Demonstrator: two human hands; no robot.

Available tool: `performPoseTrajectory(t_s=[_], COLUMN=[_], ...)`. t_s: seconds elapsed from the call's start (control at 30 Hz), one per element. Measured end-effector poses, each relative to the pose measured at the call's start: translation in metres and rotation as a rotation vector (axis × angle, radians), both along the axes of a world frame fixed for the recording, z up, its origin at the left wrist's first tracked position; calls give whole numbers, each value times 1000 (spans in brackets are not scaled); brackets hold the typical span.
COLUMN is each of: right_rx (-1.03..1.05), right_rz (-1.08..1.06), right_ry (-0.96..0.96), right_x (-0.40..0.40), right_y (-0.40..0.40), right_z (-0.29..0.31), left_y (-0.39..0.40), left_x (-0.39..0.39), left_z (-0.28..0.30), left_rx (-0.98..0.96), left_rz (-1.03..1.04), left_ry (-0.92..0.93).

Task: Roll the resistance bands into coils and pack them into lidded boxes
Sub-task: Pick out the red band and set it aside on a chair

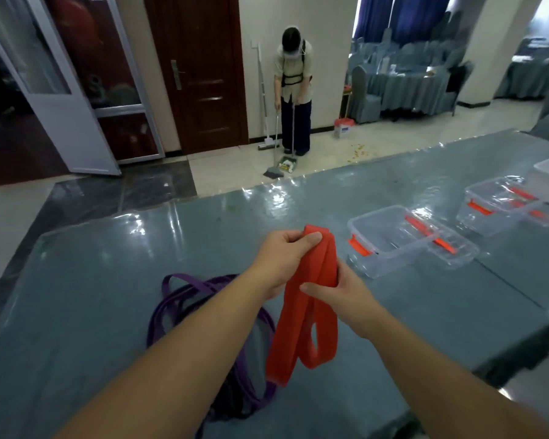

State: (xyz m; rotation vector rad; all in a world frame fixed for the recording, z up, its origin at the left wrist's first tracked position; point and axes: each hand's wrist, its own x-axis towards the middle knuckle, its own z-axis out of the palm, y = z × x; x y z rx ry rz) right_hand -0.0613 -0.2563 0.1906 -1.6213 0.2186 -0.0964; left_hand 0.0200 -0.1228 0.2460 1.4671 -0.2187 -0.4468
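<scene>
A single wide-angle head camera is looking forward and down, close over the table [393, 327] — both forearms are reaching in from the bottom edge — while the floor and door [200, 71] beyond are perhaps bending with lens distortion.

Dark wooden door [200, 71], pale tiled floor [235, 169]

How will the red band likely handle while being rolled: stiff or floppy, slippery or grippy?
Probably floppy: the red band droops in loose folded loops below the left hand and right hand gripping it. Its flat, wide strap should coil neatly but may spring open if released. The matte surface suggests decent grip, though that is hard to confirm.
</scene>
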Motion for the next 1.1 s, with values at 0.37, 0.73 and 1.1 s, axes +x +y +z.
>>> performPoseTrajectory(t_s=[0.37, 0.73, 1.1], right_rx=[-220, -373, -627], right_rz=[-356, -590, -694], right_ry=[98, 340, 645], right_x=[-69, -195, -330], right_y=[-118, -311, -457], right_z=[-25, -51, -52], left_y=[-107, -279, -477], left_x=[-13, -77, -179], left_z=[-14, -35, -65], left_rx=[319, 602, 927], left_rz=[-280, -509, -891], left_ry=[-19, -191, -770])
